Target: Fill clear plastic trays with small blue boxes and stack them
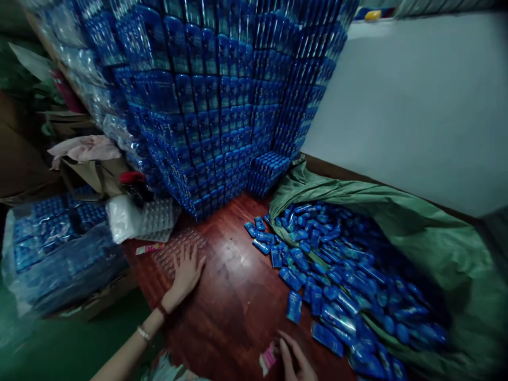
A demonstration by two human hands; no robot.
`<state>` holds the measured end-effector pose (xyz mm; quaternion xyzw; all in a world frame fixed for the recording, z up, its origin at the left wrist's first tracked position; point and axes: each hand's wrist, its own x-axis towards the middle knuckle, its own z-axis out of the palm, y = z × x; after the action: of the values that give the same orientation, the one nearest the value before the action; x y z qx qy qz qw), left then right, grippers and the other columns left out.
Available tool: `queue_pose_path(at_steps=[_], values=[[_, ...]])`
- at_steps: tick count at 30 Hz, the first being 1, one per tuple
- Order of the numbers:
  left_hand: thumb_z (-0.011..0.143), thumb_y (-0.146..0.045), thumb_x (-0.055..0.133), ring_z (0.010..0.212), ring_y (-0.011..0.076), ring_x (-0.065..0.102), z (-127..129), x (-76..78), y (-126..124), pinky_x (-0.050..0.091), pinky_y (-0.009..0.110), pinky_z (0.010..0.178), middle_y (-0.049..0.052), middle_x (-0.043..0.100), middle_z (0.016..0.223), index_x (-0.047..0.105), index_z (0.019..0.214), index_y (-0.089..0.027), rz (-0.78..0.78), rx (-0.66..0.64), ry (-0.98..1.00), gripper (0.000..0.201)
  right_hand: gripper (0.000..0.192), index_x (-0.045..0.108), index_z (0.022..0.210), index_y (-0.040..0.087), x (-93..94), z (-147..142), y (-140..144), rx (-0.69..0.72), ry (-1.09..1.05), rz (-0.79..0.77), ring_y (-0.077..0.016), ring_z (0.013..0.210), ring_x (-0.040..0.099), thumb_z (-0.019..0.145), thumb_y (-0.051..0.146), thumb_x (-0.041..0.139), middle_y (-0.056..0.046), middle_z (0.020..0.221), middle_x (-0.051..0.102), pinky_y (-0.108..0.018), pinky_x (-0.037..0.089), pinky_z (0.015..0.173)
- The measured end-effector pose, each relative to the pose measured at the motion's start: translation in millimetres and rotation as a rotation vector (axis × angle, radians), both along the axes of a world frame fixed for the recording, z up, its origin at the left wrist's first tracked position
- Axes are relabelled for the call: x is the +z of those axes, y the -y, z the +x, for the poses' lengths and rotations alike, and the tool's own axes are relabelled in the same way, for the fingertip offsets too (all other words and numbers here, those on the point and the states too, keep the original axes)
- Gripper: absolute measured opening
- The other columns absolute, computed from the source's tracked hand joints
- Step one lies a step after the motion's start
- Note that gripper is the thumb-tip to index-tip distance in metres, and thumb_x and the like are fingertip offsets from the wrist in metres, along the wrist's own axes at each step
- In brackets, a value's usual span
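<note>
My left hand [187, 272] lies flat with its fingers spread over a clear plastic blister tray [172, 250] on the reddish wooden table [234, 280]. At the bottom edge, my right hand [296, 361] is partly cut off by the frame. Its fingers are closed at the edge of a small pink and white card [268, 360]. Another pink and white card [149, 248] rests beside the blister tray. Right of my hands, many loose blue cylindrical packs [293, 306] spill onto the table from a green sack [341, 190].
Tall stacks of blue packs [202, 106] rise behind the table, next to a white wall panel [408, 106]. More clear trays [159, 217] and a white plastic bundle [124, 219] sit at the back left. Left of the table stands a plastic-wrapped box of blue packs [59, 259].
</note>
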<state>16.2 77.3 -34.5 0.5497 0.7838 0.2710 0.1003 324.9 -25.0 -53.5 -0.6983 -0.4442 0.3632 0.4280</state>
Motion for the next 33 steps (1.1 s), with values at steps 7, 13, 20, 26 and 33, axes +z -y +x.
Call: queue_pose_path(at_steps=[7,13,20,26,33], values=[[0.082,-0.046,0.055,0.139,0.0298,0.024,59.3,-1.2,87.7,0.004,0.053,0.114,0.003,0.036,0.146,0.046,0.133,-0.037,-0.258,-0.821,0.315,0.052,0.054,0.066,0.107,0.016,39.7,-0.6,-99.0,0.059,0.551,0.313,-0.0291,0.109,0.051,0.087,0.056,0.037,-0.016,0.113,0.061,-0.049,0.038,0.094],[0.083,-0.043,0.057,0.137,0.0284,0.029,85.8,30.0,89.5,0.009,0.053,0.113,0.002,0.039,0.145,0.045,0.133,-0.038,-0.333,-1.262,0.44,0.052,0.055,0.056,0.126,0.02,48.7,14.7,-186.9,-0.068,0.978,0.176,-0.0352,0.112,0.042,0.092,0.053,0.028,-0.019,0.119,0.053,-0.059,0.03,0.088],[0.09,-0.038,0.044,0.129,0.0257,0.04,97.7,49.0,-71.6,0.026,0.04,0.11,0.011,0.042,0.142,0.05,0.132,-0.023,0.078,-0.911,0.368,0.045,0.043,0.055,0.126,0.026,33.1,-2.1,-154.6,0.23,1.117,0.134,-0.0296,0.11,0.042,0.093,0.045,0.036,-0.012,0.114,0.056,-0.046,0.033,0.087],[0.081,-0.045,0.058,0.137,0.0388,0.02,135.7,35.5,-179.4,0.008,0.062,0.107,0.016,0.037,0.144,0.038,0.138,-0.021,-0.101,-0.792,0.105,0.065,0.04,0.054,0.127,0.029,31.4,-0.5,-114.3,0.394,1.085,0.18,-0.0274,0.121,0.038,0.091,0.045,0.042,-0.008,0.13,0.052,-0.042,0.034,0.093],[0.087,-0.043,0.048,0.137,0.038,0.018,122.0,10.0,-116.1,0.006,0.066,0.105,0.013,0.041,0.142,0.041,0.136,-0.025,-0.097,-0.781,-0.031,0.053,0.039,0.053,0.127,0.031,26.5,28.5,-71.1,0.543,1.068,0.142,-0.0273,0.132,0.032,0.093,0.044,0.039,-0.004,0.14,0.046,-0.057,0.016,0.107]])
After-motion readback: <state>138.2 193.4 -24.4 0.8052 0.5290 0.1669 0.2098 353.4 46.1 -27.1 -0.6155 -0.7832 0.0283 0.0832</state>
